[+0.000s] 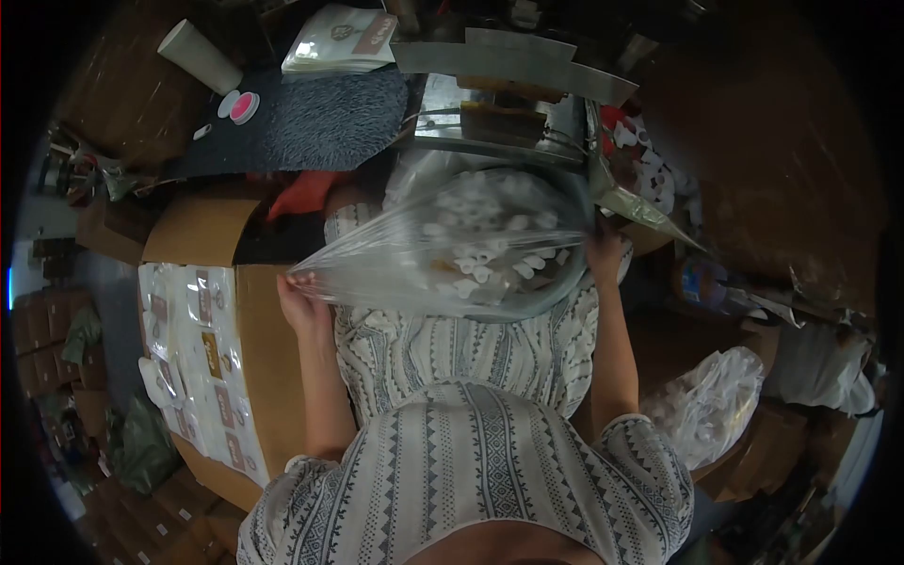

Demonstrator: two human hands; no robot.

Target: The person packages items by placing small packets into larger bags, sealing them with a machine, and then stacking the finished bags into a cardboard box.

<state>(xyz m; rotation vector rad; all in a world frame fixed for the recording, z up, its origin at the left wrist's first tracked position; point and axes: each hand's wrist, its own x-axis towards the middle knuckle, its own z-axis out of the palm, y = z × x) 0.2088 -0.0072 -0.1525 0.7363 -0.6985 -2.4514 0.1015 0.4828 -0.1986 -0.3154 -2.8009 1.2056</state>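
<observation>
A clear plastic bag [377, 259] stretches across my lap over a round grey basin [568, 282]. Through the film, several small white tube-like pieces [480, 264] show inside the basin. My left hand [306, 299] pinches the bag's left corner and pulls it out taut, close to the cardboard box. At the basin's right rim is my right hand [604, 254], closed on the opposite side of the film, its fingers partly in shadow.
An open cardboard box [259, 367] with printed white packs [212, 348] stands at my left. Ahead sits a metal machine [504, 118], with a tray of white pieces [645, 174] beside it. A filled clear bag [711, 405] lies at my right. A white cup [200, 56] is at the upper left.
</observation>
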